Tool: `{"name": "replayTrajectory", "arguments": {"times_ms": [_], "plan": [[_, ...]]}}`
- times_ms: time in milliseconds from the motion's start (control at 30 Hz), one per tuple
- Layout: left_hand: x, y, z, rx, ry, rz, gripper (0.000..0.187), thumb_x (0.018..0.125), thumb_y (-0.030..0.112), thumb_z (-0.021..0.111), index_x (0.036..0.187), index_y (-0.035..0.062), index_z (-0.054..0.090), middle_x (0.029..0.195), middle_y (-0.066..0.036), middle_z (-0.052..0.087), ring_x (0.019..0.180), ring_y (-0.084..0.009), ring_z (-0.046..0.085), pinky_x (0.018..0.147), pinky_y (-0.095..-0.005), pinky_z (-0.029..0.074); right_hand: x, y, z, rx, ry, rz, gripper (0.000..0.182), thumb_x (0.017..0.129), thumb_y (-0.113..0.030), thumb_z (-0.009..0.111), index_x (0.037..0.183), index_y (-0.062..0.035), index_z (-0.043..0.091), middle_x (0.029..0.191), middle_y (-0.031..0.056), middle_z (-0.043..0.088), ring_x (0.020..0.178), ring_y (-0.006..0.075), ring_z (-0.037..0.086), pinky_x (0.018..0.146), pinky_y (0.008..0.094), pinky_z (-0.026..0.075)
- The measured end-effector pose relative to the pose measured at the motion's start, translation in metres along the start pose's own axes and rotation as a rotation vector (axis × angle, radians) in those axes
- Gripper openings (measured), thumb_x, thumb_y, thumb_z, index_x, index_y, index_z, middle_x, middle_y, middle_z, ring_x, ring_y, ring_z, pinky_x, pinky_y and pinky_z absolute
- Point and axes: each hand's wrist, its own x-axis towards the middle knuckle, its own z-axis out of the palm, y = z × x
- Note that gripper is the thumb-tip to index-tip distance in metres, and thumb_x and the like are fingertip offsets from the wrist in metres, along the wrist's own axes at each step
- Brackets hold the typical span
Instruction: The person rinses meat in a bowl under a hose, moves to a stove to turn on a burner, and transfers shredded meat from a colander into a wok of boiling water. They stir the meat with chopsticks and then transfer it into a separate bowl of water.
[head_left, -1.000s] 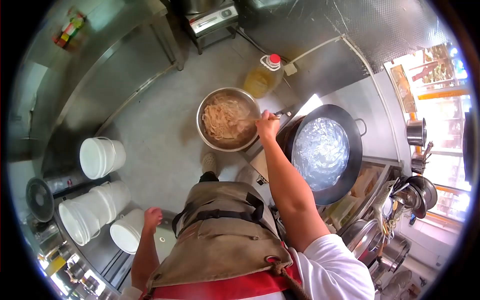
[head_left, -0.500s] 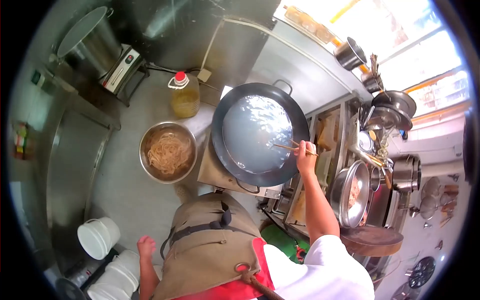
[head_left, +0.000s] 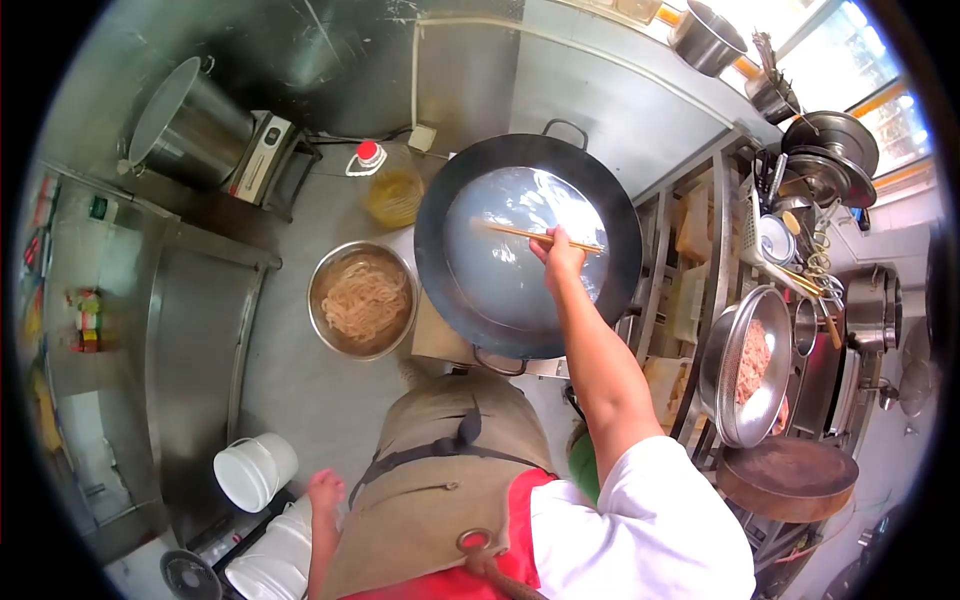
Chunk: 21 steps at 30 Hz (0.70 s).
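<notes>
A large dark wok [head_left: 432,250] holds cloudy, shiny liquid. Over it reaches my right hand [head_left: 560,258], fingers closed around a pair of chopsticks [head_left: 512,232]. Their far tips are blurred and overlap the liquid near the wok's left half. My left hand [head_left: 326,490] hangs low beside the apron [head_left: 450,440], its fingers curled in and nothing visible in them. Left of the wok, a steel bowl [head_left: 316,318] contains pale strips [head_left: 365,300] that look like raw sliced meat.
An oil jug [head_left: 393,195] with a red cap stands behind the bowl. At far left is a tall stockpot [head_left: 190,125]. On the right, a rack carries a steel basin [head_left: 768,385] of minced meat and a round chopping block [head_left: 787,478]. White buckets [head_left: 255,470] stand lower left.
My right hand has moved left and up, from the wok's right rim to over the liquid, carrying the chopsticks. The view has shifted slightly; my left hand stays low.
</notes>
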Motion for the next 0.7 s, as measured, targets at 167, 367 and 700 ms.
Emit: {"name": "replayTrajectory", "arguments": {"times_ms": [167, 367, 700], "plan": [[-0.01, -0.02, 0.012, -0.005, -0.076, 0.092, 0.023, 0.078, 0.009, 0.058, 0.101, 0.0018, 0.059, 0.074, -0.003, 0.059, 0.062, -0.0116, 0.056, 0.051, -0.0257, 0.045, -0.004, -0.008, 0.009, 0.228, -0.079, 0.108, 0.029, 0.096, -0.024, 0.048, 0.099, 0.004, 0.051, 0.095, 0.0146, 0.054, 0.084, 0.0297, 0.059, 0.072, 0.0409, 0.058], [-0.019, -0.037, 0.024, 0.058, -0.131, 0.373, 0.016, 0.078, 0.007, 0.057, 0.092, 0.0005, 0.061, 0.069, -0.001, 0.057, 0.06, -0.0107, 0.052, 0.055, -0.0246, 0.043, -0.015, -0.047, 0.011, 0.441, -0.189, 0.139, 0.026, 0.096, -0.025, 0.048, 0.097, 0.0015, 0.05, 0.098, 0.0134, 0.053, 0.09, 0.0309, 0.057, 0.08, 0.0435, 0.055], [0.027, -0.061, 0.026, 0.237, -0.168, 0.533, 0.014, 0.08, 0.012, 0.054, 0.076, 0.0015, 0.063, 0.062, -0.003, 0.057, 0.054, -0.011, 0.052, 0.047, -0.0256, 0.041, -0.06, -0.115, 0.027, 0.594, -0.282, 0.104, 0.025, 0.095, -0.024, 0.051, 0.086, -0.0018, 0.056, 0.084, 0.0092, 0.062, 0.086, 0.0238, 0.062, 0.083, 0.0344, 0.053]]}}
